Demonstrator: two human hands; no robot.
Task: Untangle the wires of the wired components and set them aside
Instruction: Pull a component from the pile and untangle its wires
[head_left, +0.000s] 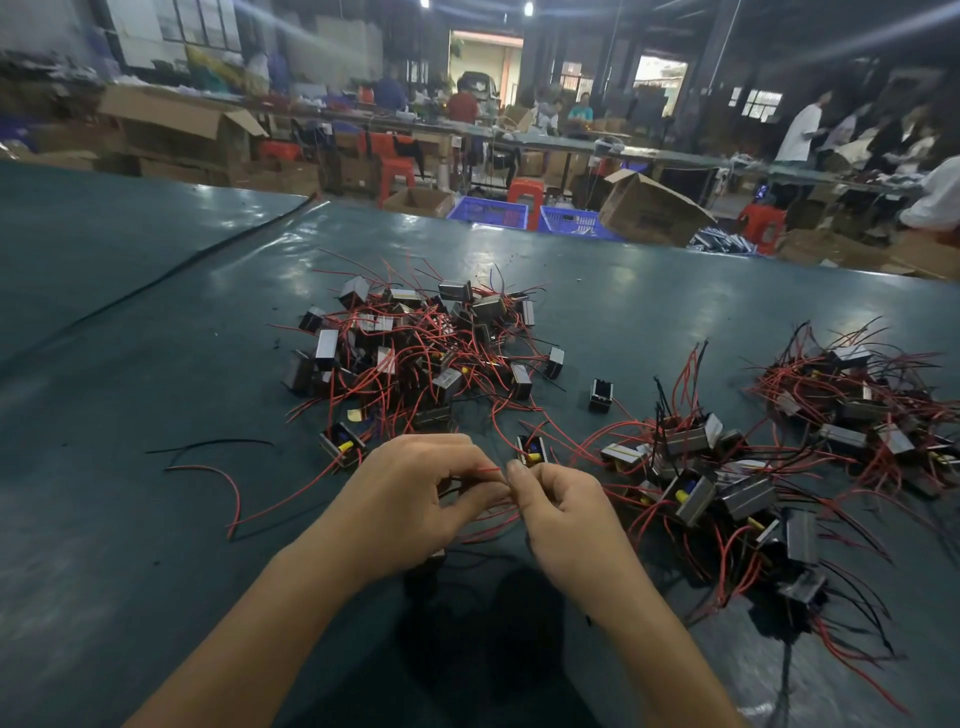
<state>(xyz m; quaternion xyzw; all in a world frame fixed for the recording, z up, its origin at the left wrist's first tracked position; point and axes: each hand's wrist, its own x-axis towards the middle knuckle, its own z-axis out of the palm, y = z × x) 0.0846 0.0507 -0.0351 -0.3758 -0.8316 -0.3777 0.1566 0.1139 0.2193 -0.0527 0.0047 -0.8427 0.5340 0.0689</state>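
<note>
Wired components (415, 348) lie in a tangled heap just beyond the hands, dark little blocks with red and black leads crossing all over. We see the left hand (410, 499) with fingers curled, thumb and forefinger pinching a red wire (488, 469). The right hand (566, 514), also curled, pinches the same wire right next to the left fingertips, so the two hands almost touch. More red and black leads run under both palms toward us. A dark block (434, 558) peeks from under the left hand, mostly hidden; we cannot tell whether it belongs to the pinched wire.

Just past the right fingertips sits a component with a yellow part (531, 450). Another yellow-marked one (343, 444) lies just beyond the left hand, to its outer side. A lone block (601, 395) stands apart, farther out from the right hand. To the right of the right hand we mark a second heap (717, 488), and farther right a third heap (862, 410).

Left of the left hand are a loose red wire (235, 493) and a loose black wire (208, 443), both curved on the green table cover (130, 364). Well beyond the hands, past the table edge, are blue crates (488, 210), cardboard boxes (649, 208), red stools (524, 192) and people at benches, blurred.
</note>
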